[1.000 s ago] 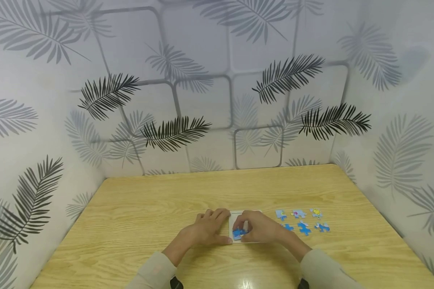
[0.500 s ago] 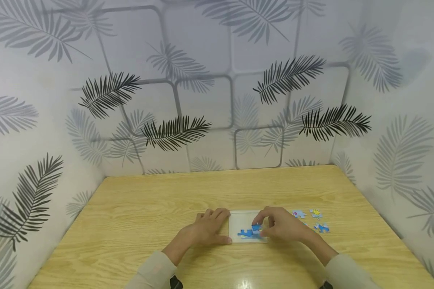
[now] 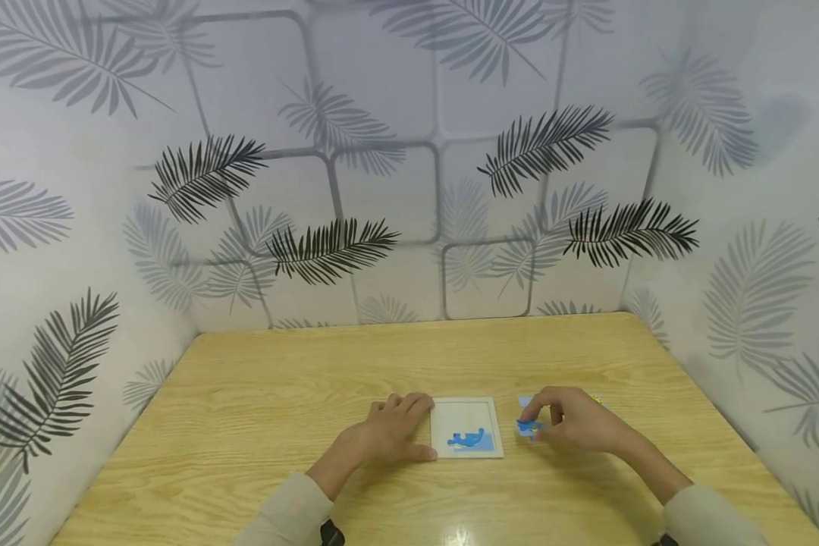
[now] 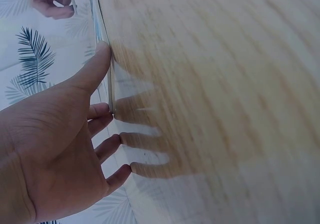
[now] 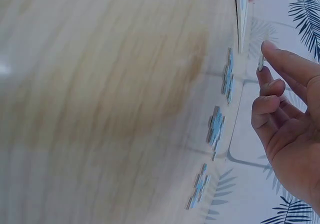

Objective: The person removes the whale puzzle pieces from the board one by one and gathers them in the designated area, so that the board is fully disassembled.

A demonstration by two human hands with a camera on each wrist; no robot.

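A small square puzzle tray (image 3: 464, 408) with a pale raised rim lies on the table. Joined blue puzzle pieces (image 3: 474, 441) fill part of its near side. My left hand (image 3: 397, 431) rests along the tray's left edge, thumb at the near corner and forefinger at the far one; in the left wrist view the thumb (image 4: 95, 66) touches the rim and the other fingertips reach the tabletop. To the right of the tray, my right hand (image 3: 576, 421) pinches a blue puzzle piece (image 3: 527, 428) between thumb and forefinger, raised above the table in the right wrist view.
Loose puzzle pieces (image 5: 216, 129) lie on the wooden table (image 3: 300, 379) by the right hand, partly hidden under it in the head view. One with a yellow sun (image 3: 597, 400) peeks out behind the hand. Leaf-patterned walls (image 3: 382, 189) enclose the table's back and sides.
My right hand has moved right, from over the tray to beside it, carrying a blue piece away and uncovering the joined pieces. The left hand has stayed at the tray's edge.
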